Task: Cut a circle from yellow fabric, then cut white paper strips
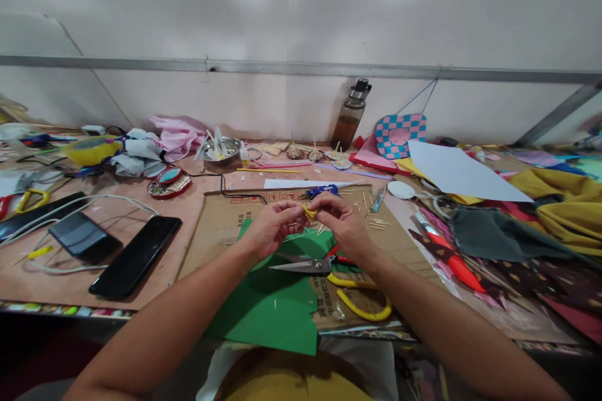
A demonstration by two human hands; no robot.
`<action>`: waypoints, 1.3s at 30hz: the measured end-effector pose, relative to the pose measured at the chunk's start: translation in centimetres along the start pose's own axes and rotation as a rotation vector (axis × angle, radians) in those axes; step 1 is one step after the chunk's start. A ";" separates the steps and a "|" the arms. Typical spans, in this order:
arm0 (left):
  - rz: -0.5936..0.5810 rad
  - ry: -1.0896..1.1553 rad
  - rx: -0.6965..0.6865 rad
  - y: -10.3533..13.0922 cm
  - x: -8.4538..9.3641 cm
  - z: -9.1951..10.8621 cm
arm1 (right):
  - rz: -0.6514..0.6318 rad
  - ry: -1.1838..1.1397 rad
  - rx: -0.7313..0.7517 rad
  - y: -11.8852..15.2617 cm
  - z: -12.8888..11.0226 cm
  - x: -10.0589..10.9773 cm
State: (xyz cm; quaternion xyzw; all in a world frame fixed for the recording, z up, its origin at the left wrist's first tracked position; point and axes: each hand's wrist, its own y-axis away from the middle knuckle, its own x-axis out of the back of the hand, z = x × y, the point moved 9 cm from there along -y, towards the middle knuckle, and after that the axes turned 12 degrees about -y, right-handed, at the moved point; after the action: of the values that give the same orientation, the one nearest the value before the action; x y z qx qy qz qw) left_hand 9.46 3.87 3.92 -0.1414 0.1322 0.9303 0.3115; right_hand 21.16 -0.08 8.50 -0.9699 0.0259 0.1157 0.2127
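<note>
From the head camera: a small yellow piece [309, 213] was in the air over the cardboard [211, 219], pinched between the fingers of the left hand [277, 223] and right hand [342, 218]. Its long axis ran roughly side to side, seemingly dipping rightward; its front end was too small to tell. Below, a green sheet [263, 322] overhung the surface's [28, 282] near edge. Scissors [305, 267] lay beneath, blades pointing left; a blue tool [322, 190] sat just beyond, thin sticks [379, 223] rightward.

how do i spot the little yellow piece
Find the brown cardboard on the table, then the left hand and right hand above it. The small yellow piece is pinched between them; unlike the yellow-handled scissors below, it is held up.
</note>
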 end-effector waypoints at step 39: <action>0.040 0.040 -0.016 0.2 0.1 0.6 | -0.081 0.262 0.242 0.2 -1.6 -0.4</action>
State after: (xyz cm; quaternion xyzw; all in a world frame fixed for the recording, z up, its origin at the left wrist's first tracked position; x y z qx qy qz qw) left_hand 9.12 3.94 4.46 -0.1599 0.1337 0.9344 0.2889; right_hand 21.05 -0.92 9.93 -0.9443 0.0281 -0.0240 0.3270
